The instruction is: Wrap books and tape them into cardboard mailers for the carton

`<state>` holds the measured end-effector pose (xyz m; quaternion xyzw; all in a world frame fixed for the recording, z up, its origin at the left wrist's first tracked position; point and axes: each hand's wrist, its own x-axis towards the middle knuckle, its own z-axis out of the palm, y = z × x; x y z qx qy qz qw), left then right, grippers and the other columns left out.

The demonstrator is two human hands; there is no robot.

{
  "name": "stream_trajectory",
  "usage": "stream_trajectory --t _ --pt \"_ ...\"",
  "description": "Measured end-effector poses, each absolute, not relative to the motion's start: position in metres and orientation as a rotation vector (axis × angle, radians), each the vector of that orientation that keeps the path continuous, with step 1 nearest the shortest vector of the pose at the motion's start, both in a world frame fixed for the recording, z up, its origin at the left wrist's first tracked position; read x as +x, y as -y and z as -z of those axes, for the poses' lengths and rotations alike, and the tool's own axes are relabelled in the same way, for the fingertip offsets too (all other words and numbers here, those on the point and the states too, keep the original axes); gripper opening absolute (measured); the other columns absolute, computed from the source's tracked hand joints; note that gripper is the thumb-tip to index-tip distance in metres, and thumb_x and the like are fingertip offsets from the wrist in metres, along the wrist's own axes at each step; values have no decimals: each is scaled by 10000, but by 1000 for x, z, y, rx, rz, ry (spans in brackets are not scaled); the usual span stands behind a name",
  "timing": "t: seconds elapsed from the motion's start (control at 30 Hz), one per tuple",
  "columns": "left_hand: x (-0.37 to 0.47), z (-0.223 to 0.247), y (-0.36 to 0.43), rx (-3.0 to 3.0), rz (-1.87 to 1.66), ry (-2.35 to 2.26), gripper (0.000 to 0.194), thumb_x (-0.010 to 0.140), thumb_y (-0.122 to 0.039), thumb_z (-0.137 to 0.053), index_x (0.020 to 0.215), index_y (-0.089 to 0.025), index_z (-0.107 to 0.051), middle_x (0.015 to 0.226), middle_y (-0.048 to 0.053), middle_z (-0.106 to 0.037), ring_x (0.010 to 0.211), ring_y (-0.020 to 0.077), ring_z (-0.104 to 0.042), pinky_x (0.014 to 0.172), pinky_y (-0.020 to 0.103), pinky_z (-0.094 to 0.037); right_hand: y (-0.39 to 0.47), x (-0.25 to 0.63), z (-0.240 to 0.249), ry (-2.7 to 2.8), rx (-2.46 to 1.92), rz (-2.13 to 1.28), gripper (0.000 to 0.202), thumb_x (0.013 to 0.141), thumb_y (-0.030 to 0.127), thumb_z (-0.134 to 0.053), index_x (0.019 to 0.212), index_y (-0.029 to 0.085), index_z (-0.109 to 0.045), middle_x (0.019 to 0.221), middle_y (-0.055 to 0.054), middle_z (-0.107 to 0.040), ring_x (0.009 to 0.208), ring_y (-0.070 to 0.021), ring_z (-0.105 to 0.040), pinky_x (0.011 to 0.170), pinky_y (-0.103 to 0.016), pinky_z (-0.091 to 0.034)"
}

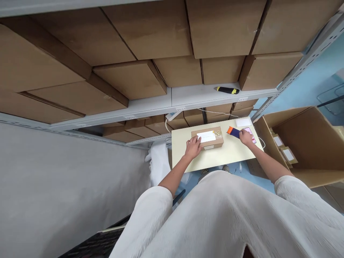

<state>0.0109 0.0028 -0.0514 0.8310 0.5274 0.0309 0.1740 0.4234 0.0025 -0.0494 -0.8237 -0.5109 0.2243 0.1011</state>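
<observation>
A small taped cardboard box with a white label on top lies on the pale yellow table. My left hand rests on the left end of this box, fingers stretched out over the edge of the label. At the table's right side, my right hand is closed around one end of a dark blue and orange handheld tool, whose exact kind I cannot make out. Partly under that hand lies a phone with a pinkish screen.
A white block-like item sits at the table's back right corner. Behind, cardboard boxes fill the metal shelf, which also bears a black and yellow utility knife. A large open carton with labelled parcels stands at right.
</observation>
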Motion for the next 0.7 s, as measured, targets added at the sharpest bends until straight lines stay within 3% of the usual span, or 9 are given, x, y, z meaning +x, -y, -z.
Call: stream_trajectory --t 0.2,0.33,0.4,0.5,0.6,0.7 --pt "10 52 -4 2356 -152 -1469 611 1065 -391 -576 1651 -218 -575 1725 213 -506 1588 405 -449 1246 580 -399 -43 394 -3 1532 -2086 -700 450 1093 491 -356 1173 239 -720 1159 -142 -801 1154 -379 -681 1081 -514 -499" --pt "10 51 -3 2346 -180 -1460 610 1066 -382 -571 1658 -235 -571 1725 204 -508 1588 394 -450 1243 574 -396 -64 342 -20 1563 -1943 -935 428 1084 605 -457 1120 245 -685 1144 -111 -791 1097 -337 -713 1000 -460 -568" --pt "11 51 -2 2340 -201 -1462 610 1064 -382 -575 1659 -249 -571 1724 198 -511 1588 390 -451 1251 576 -385 -68 317 -20 1611 -1831 -1097 463 1015 679 -625 1136 233 -659 1132 -107 -786 1053 -310 -727 962 -435 -592" --pt "11 53 -2 2334 -227 -1462 617 1055 -378 -589 1657 -245 -574 1719 200 -516 1587 397 -451 1255 581 -379 -68 291 -15 1741 -1668 -1208 605 819 612 -894 1199 229 -620 1157 -97 -776 1032 -286 -734 940 -416 -609" --pt "12 54 -3 2325 -237 -1460 620 1050 -373 -594 1654 -236 -574 1718 201 -518 1591 396 -450 1258 580 -374 -66 283 -7 1914 -1680 -1085 648 712 529 -953 1183 243 -612 1155 -72 -765 1026 -282 -727 941 -429 -608" --pt "11 56 -3 2312 -248 -1458 621 1038 -359 -613 1646 -235 -583 1724 198 -514 1601 396 -445 1258 577 -376 -66 289 -2 1992 -1780 -945 594 719 537 -931 1136 253 -618 1126 -63 -769 988 -278 -723 933 -436 -600"
